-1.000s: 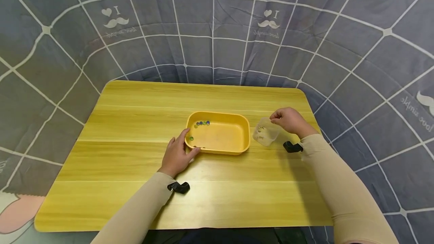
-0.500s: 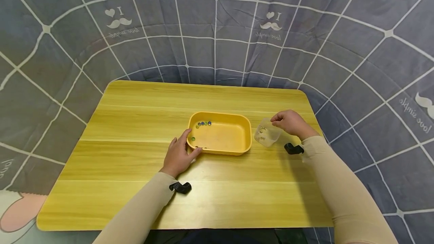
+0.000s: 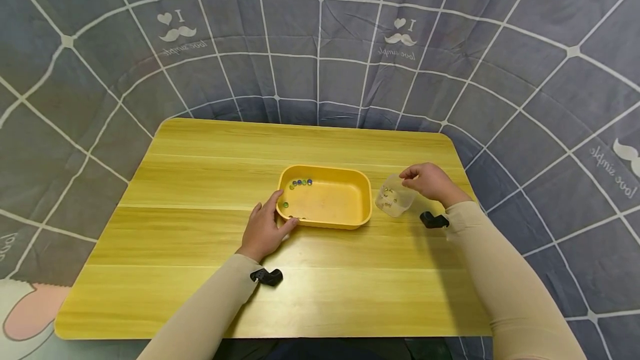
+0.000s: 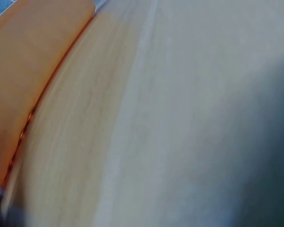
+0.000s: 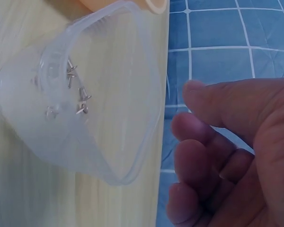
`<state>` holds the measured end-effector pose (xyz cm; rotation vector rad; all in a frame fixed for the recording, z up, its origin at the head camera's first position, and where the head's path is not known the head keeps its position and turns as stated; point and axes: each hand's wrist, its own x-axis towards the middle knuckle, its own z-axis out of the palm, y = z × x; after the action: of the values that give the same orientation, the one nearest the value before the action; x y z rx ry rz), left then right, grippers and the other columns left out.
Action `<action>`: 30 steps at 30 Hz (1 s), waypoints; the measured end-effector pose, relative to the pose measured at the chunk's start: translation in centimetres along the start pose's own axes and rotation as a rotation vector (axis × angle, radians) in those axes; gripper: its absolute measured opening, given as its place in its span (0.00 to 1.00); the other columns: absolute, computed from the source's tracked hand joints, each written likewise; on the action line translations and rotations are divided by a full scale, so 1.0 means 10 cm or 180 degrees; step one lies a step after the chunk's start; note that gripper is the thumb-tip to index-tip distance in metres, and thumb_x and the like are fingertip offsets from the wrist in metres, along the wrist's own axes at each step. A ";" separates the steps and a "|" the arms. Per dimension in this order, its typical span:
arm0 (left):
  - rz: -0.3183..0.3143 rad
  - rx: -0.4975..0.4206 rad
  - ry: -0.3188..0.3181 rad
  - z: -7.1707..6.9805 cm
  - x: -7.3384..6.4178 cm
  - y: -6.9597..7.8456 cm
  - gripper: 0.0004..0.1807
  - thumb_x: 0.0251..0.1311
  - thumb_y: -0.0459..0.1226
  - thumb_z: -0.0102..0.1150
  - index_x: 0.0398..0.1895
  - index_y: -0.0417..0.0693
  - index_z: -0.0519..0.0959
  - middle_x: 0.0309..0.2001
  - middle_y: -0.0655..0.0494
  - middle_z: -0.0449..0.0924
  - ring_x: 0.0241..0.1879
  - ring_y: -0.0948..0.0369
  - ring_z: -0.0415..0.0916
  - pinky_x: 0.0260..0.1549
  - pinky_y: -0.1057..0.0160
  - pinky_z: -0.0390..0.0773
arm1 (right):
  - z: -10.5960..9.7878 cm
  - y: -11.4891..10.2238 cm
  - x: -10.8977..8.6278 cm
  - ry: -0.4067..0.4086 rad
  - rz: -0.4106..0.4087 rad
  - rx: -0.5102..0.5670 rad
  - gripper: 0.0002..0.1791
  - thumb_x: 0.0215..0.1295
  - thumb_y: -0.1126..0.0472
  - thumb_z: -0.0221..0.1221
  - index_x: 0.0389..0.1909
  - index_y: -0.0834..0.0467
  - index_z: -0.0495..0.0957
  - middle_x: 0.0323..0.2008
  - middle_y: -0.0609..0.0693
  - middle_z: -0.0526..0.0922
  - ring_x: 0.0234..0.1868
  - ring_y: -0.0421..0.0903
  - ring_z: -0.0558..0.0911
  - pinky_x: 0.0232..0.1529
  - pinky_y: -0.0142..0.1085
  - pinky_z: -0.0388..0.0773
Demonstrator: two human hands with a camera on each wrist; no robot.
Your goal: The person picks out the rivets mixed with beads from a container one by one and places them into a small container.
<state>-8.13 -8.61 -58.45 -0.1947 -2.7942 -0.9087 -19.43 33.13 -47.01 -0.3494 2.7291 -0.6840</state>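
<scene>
A yellow plastic tray (image 3: 330, 224) lies on the table; glass marbles (image 3: 304, 182) in blue and green sit along its left side. My left hand (image 3: 262, 230) holds the tray's near left corner, thumb at the near rim and fingers at the left side. In the left wrist view only the tray's wall (image 4: 38, 61) shows. To its right stands a clear plastic container (image 5: 42, 127) with several small flat-headed metal tacks (image 5: 84, 94) inside. Beside the container's rim is my right hand (image 3: 428, 180), fingers loosely bent, thumb (image 5: 217, 101) apart from them, nothing visible between.
The wood-look table (image 3: 200, 293) carries both containers near its middle and right. Behind it hangs a grey-blue cloth (image 3: 350, 26) with white lines. Each wrist wears a black camera mount (image 3: 267, 277).
The head view has shifted slightly. Both hands keep nearly the same places, the left at the tray's corner and the right at the clear container's rim.
</scene>
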 end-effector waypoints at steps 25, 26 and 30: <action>-0.0082 0.0009 -0.0094 -0.08 -0.04 0.05 0.46 0.50 0.71 0.46 0.71 0.70 0.46 0.66 0.57 0.65 0.64 0.57 0.64 0.68 0.50 0.48 | 0.36 -1.51 0.44 -0.0261 -0.0884 -0.0008 0.15 0.64 0.55 0.57 0.51 0.51 0.79 0.42 0.45 0.82 0.37 0.43 0.78 0.42 0.38 0.77; -0.0080 0.0008 -0.0094 -0.08 -0.05 0.05 0.46 0.50 0.70 0.46 0.71 0.70 0.46 0.66 0.57 0.65 0.64 0.57 0.65 0.68 0.50 0.48 | 0.39 -1.55 0.47 -0.0294 -0.0894 0.0012 0.15 0.64 0.55 0.57 0.50 0.50 0.79 0.43 0.45 0.82 0.38 0.42 0.79 0.42 0.38 0.78; -0.0082 0.0003 -0.0102 -0.09 -0.05 0.07 0.46 0.51 0.68 0.49 0.71 0.70 0.46 0.66 0.57 0.65 0.64 0.57 0.64 0.68 0.49 0.49 | 0.52 -1.65 0.55 -0.0457 -0.0945 -0.0019 0.14 0.64 0.56 0.57 0.50 0.49 0.79 0.46 0.46 0.82 0.39 0.40 0.79 0.43 0.36 0.78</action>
<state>-7.39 -8.61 -57.50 -0.1750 -2.8329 -0.9181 -20.12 15.17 -44.55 -0.7847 2.5678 -0.6948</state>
